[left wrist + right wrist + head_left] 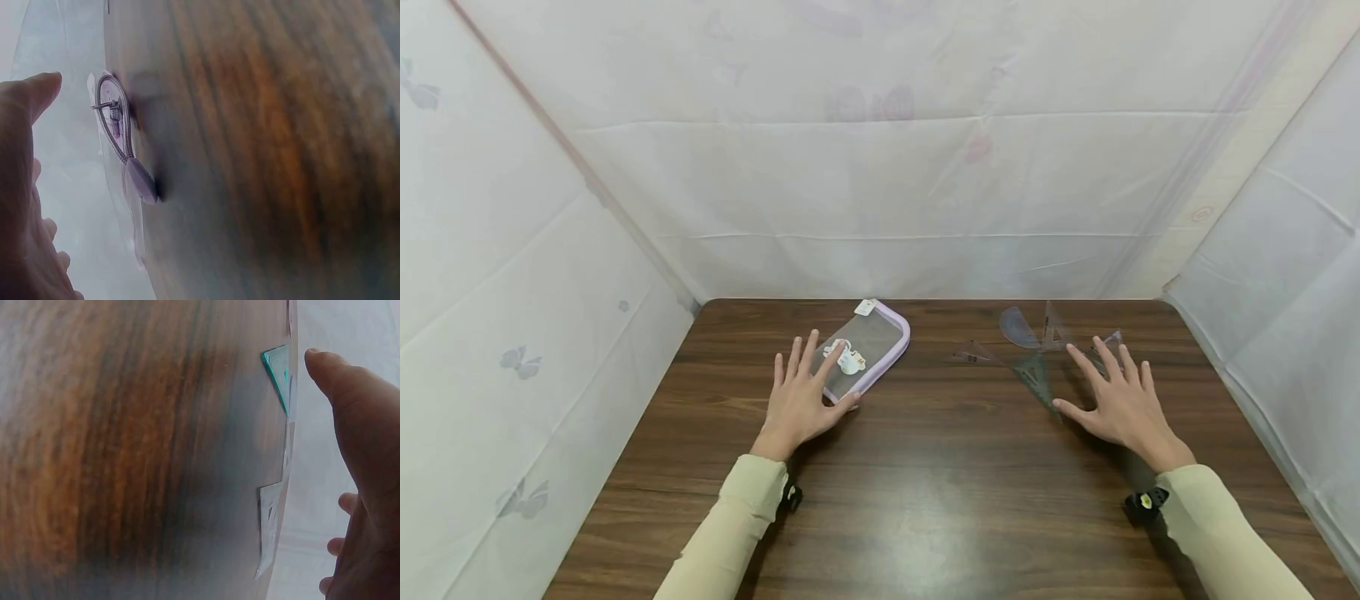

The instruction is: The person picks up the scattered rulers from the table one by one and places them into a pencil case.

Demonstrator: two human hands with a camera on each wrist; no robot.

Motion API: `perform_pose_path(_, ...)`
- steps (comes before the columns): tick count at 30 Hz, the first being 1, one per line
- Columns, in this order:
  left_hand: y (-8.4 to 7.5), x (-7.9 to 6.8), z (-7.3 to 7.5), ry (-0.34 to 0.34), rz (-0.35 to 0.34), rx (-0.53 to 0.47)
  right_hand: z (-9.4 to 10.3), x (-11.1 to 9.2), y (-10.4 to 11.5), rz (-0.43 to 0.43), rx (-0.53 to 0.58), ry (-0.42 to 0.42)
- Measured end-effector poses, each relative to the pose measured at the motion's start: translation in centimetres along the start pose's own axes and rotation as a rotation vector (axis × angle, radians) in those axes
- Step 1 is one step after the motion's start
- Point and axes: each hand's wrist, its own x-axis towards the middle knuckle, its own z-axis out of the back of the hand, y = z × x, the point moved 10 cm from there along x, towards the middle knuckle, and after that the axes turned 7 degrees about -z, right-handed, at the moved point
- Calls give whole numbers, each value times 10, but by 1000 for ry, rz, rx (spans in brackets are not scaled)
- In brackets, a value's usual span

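A see-through pencil case [886, 367] with lilac edging, a cartoon print and a white tag lies tilted at the middle left of the table. My left hand [797, 404] hovers over its near left side, fingers spread, holding nothing. The left wrist view shows the case's zip pull [142, 181] on a cord loop. On the right, my spread right hand [1123, 408] is above the table, partly covering a clear set square [1116, 338]. Around its thumb lie a green set square [1034, 377], a bluish protractor [1018, 327], an upright-lying clear triangle [1054, 329] and another clear triangle [974, 352].
The brown wooden table [917, 492] has its far edge against a pale printed curtain [880, 200]. More sheeting hangs along the left and right sides. A dark wrist device [1144, 505] sits at the right sleeve, and another [792, 496] at the left.
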Motion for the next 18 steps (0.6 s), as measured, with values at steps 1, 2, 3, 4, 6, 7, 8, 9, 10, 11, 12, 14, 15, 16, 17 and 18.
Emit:
perform_pose_path(1,-1,0,0,0,-4,-3,0,0,1,3,-1,-2)
perform_pose_path(2,-1,1,1,-1,-7,-5,0,0,1,5,0,-3)
perform_pose_path(3,-2,2,1,-3,-10,-8,1,0,1,7,0,-5)
perform_pose_path(4,-3,3,1,-3,-13,-12,0,0,2,8,1,-5)
perform_pose_path(6,-5,5,1,4,-18,-23,-1,0,1,9,3,-5)
perform_pose_path(7,-6,6,0,7,-21,-26,-1,0,1,9,5,-3)
perform_pose_path(8,-8,8,0,10,-23,-30,-2,1,1,9,6,-3)
perform_pose_path(9,-9,10,-1,17,-24,-36,-2,1,1,9,7,-2)
perform_pose_path(10,-11,11,-1,23,-25,-42,-2,2,1,9,8,-1)
perform_pose_path(11,-12,13,-2,28,-27,-49,-2,3,0,8,8,1)
perform_pose_path(12,-14,15,-2,32,-29,-55,-1,3,0,6,8,5)
perform_pose_path(14,-16,19,-3,40,-30,-64,-1,5,0,3,7,11)
perform_pose_path(15,-18,21,-4,44,-29,-68,-1,6,1,1,6,14)
perform_pose_path(16,-19,22,-4,48,-30,-74,-1,7,1,3,5,16)
perform_pose_path(17,-20,24,-4,52,-30,-82,-1,8,1,2,6,21)
perform_pose_path(18,-21,25,-4,58,-31,-88,-1,8,2,2,9,25)
